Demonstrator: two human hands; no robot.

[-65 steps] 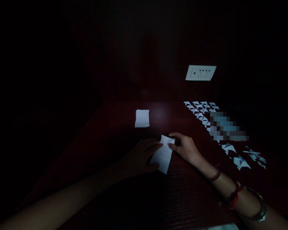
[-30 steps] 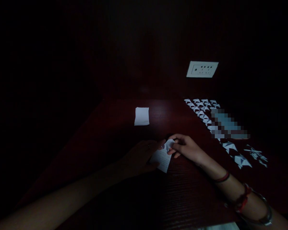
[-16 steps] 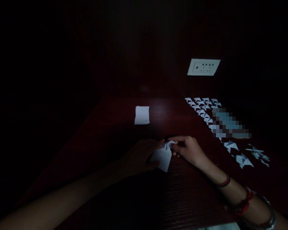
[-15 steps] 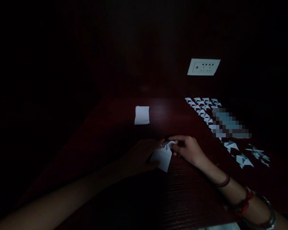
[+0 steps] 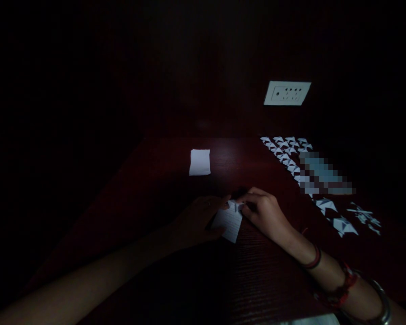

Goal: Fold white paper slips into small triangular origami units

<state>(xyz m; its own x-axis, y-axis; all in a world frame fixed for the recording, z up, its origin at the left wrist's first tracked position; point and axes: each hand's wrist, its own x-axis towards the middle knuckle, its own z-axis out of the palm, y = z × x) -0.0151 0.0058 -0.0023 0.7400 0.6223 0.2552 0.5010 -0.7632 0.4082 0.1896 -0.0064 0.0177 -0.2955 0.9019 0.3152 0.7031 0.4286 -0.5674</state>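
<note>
Slip (image 5: 230, 223) lies flat on the table (image 5: 257, 280). Left hand (image 5: 198, 221) has its grip released, palm down, pinning the slip's left edge. Right hand (image 5: 265, 212) has its grip pinched on the slip's far end, where a small fold is creased; the rest is unfolded. Right of the slip: rows of folded pieces (image 5: 286, 151), done. Beyond the slip: stack (image 5: 200, 162) of blank sheets, untouched.

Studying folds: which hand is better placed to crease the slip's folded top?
Probably right: right hand curls on the folded top of the paper slip; left hand lies flat, pinning it.
</note>
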